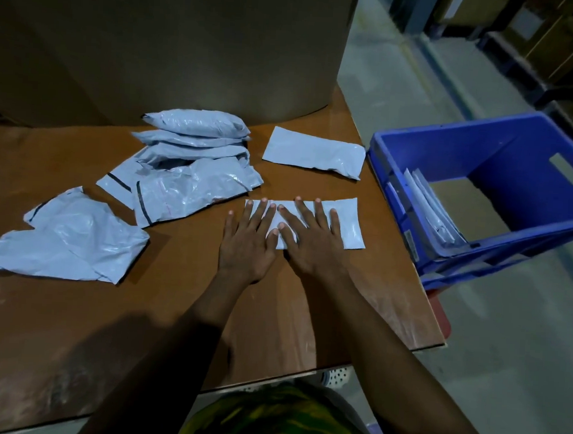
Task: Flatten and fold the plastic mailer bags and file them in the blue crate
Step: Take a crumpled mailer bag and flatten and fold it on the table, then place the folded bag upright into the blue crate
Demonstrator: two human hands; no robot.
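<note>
Two flat hands pressed one folded mailer (346, 225) onto the brown table (174, 310) where you worked. At far left, a crumpled mailer (65, 238) lay loose by the table's left side, apart from the rest. To its right, a pile of mailers (188, 165), some creased and some puffed, sat close in front of a large cardboard box (168, 44) that walled off the table's far side. Bare tabletop ran open from the pile to your near edge.

Your left hand (247, 244) lay palm down, fingers straight and spread, over the folded mailer's left end. Your right hand (310, 241), equally flat and gripping nothing, covered its middle, thumbs close together. The mailer's right end showed uncovered, short of the table's right edge.

Behind it, well apart, a second folded mailer (315, 152) lay flat near the far right corner.

Past that edge, the blue crate (514, 155) stood just beside the table. Filed mailers (428, 207) leaned on edge against its left wall, and the remainder of its floor lay open.
</note>
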